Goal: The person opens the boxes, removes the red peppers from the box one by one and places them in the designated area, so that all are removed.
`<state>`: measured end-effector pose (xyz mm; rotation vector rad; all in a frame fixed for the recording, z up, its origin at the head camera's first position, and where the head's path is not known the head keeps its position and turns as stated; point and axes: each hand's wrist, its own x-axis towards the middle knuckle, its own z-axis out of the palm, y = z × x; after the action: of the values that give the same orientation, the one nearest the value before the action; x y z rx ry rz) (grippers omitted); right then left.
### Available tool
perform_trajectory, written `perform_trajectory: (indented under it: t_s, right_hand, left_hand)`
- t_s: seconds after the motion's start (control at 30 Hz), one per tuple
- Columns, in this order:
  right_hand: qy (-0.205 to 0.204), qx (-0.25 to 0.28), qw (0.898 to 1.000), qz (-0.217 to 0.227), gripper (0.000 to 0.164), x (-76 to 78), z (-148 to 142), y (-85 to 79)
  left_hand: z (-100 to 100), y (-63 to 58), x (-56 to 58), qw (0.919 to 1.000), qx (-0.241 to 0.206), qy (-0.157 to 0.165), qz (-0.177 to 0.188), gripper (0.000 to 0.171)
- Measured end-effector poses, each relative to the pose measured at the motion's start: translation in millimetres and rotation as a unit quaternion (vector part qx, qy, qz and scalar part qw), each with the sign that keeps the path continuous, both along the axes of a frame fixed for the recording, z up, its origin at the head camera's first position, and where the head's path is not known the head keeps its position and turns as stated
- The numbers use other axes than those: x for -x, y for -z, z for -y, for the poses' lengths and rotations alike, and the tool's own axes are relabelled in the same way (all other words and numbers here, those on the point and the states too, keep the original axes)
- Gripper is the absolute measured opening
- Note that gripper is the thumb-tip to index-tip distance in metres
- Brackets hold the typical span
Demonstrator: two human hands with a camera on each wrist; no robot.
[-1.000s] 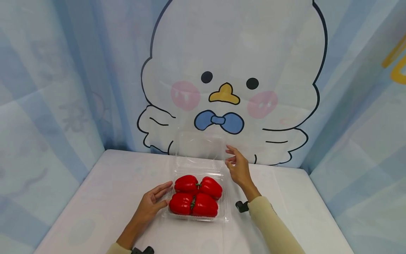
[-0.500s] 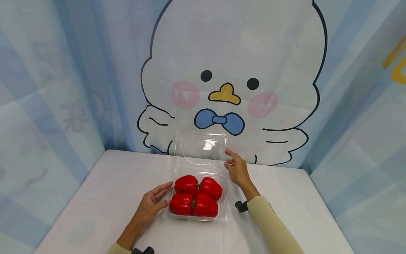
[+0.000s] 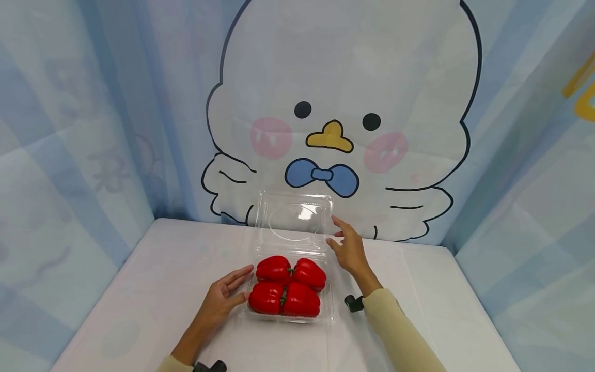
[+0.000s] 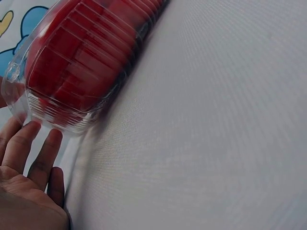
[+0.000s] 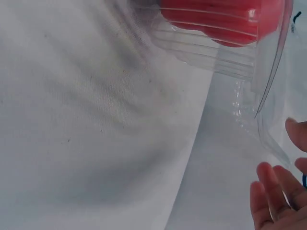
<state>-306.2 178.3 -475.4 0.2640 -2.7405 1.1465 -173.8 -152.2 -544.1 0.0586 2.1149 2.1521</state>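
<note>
A clear plastic clamshell container (image 3: 333,307) sits on the table with its lid (image 3: 297,219) raised at the back. Inside lie several red bell peppers (image 3: 301,299), their green stems meeting in the middle. My left hand (image 3: 220,294) is at the container's left side, fingers extended and fingertips at the rim; in the left wrist view, the fingertips (image 4: 32,125) reach the container's ribbed wall. Beside the lid's right edge is my right hand (image 3: 350,250), thumb and fingers spread apart. The right wrist view shows its fingers (image 5: 268,177) loosely bent near the lid's edge.
The white-covered table (image 3: 153,279) ends at a back curtain printed with a cartoon bird (image 3: 344,67). Blue-and-white curtains (image 3: 69,155) stand along both sides. Each wrist wears a small black camera mount (image 3: 354,303).
The raised lid has tilted slightly and now catches a bright reflection. My right hand has shifted slightly at the lid's edge; the left hand and the bell peppers have stayed put.
</note>
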Motion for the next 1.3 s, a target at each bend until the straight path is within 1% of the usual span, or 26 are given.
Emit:
perform_trajectory:
  t_s: [0.17,0.33,0.67,0.83,0.97,1.13,1.3]
  right_hand:
    - [0.015,0.003,1.000,-0.012,0.071,-7.4,-0.7,-4.9]
    - [0.012,0.010,1.000,-0.021,0.073,-17.6,-0.6,-9.2]
    - [-0.006,0.023,0.999,-0.046,0.077,-47.8,9.8,-21.6]
    - [-0.021,0.030,0.998,-0.052,0.079,-65.6,15.4,-24.3]
    - [-0.034,0.033,0.997,-0.053,0.079,-81.3,18.5,-22.3]
    - [-0.040,0.029,0.998,-0.039,0.078,-100.4,22.3,-14.7]
    - [-0.045,0.026,0.998,-0.020,0.077,-116.3,25.8,-8.0]
  left_hand:
    - [-0.1,-0.4,0.3,1.0000,0.001,0.000,-0.002,0.068]
    - [-0.5,-2.7,-0.7,1.0000,0.003,-0.001,-0.002,0.068]
    - [-0.5,-2.8,-0.1,1.0000,0.007,-0.003,-0.002,0.068]
    - [0.0,-1.9,-0.5,1.0000,0.004,0.000,-0.005,0.069]
    - [0.3,-1.3,-0.3,1.0000,0.004,0.003,-0.007,0.069]
    - [0.6,-1.0,0.5,1.0000,0.003,0.004,-0.003,0.069]
    - [0.9,-1.3,0.0,1.0000,0.002,0.002,0.000,0.069]
